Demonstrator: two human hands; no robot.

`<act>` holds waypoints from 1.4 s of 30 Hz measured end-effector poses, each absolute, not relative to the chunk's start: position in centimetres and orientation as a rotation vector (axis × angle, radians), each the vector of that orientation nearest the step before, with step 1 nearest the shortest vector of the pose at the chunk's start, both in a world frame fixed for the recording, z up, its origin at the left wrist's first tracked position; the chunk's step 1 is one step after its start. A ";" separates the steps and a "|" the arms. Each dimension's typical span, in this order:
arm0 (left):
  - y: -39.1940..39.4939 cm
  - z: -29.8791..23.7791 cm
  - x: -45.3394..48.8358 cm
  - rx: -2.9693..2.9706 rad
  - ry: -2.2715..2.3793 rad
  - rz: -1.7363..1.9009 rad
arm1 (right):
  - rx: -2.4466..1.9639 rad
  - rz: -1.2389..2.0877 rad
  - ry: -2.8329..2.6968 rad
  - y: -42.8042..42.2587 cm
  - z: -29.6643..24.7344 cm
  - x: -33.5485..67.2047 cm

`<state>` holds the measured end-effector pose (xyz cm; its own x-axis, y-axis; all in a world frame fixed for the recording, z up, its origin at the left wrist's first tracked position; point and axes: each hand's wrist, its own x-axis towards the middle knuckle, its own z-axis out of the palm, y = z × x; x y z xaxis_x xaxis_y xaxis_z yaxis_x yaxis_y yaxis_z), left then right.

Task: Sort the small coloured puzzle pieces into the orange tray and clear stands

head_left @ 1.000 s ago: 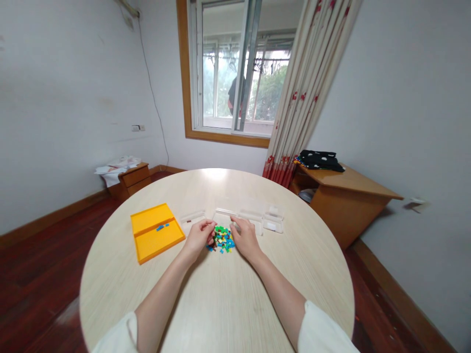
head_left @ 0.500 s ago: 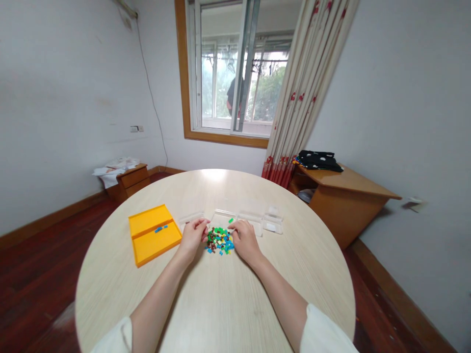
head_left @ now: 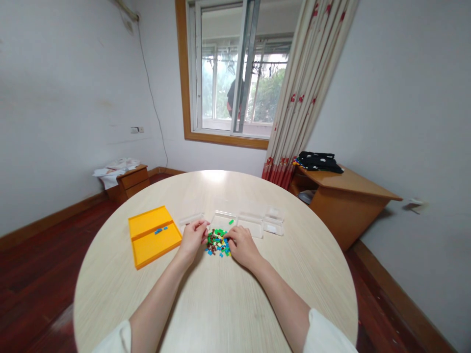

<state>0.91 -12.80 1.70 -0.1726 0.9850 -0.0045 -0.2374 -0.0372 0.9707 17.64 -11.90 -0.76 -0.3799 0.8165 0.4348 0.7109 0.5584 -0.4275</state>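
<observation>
A pile of small toy bricks [head_left: 218, 240] in green, blue, brown, yellow and cream lies on the round table between my hands. My left hand [head_left: 194, 236] is at the pile's left edge, thumb and fingertips pinched together; whatever they hold is too small to make out. On the other side, my right hand [head_left: 242, 243] rests with bent fingers over the bricks, its fingertips closed at the pile's right part. What is between them is hidden. Beyond the pile, a green brick [head_left: 231, 222] sits in a clear plastic tray [head_left: 221, 214].
An orange two-part case [head_left: 152, 252] lies open at the left, with a few blue bricks [head_left: 159, 230] in it. More clear boxes [head_left: 251, 228] stand behind my right hand. The pale round table [head_left: 217, 304] has a desk [head_left: 349, 189] beyond its right edge.
My right hand has shifted slightly left, its fingertips reaching further over the bricks. My left hand stays pinched in nearly the same place.
</observation>
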 end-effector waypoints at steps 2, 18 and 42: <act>-12.7 1.7 0.9 0.953 1.142 1.449 | -1.197 0.209 -2.178 -12.1 -0.5 17.5; -12.6 1.4 0.9 0.983 1.140 1.431 | -1.215 0.206 -2.196 -11.7 -1.2 17.6; -13.7 1.2 1.6 1.152 0.905 1.062 | -0.851 0.356 -1.922 -12.9 0.3 17.0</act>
<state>1.59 -13.65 1.16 0.2646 0.9640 -0.0243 -0.1763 0.0731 0.9816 17.02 -12.90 0.30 -0.2878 0.6931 0.6609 0.4100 0.7128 -0.5691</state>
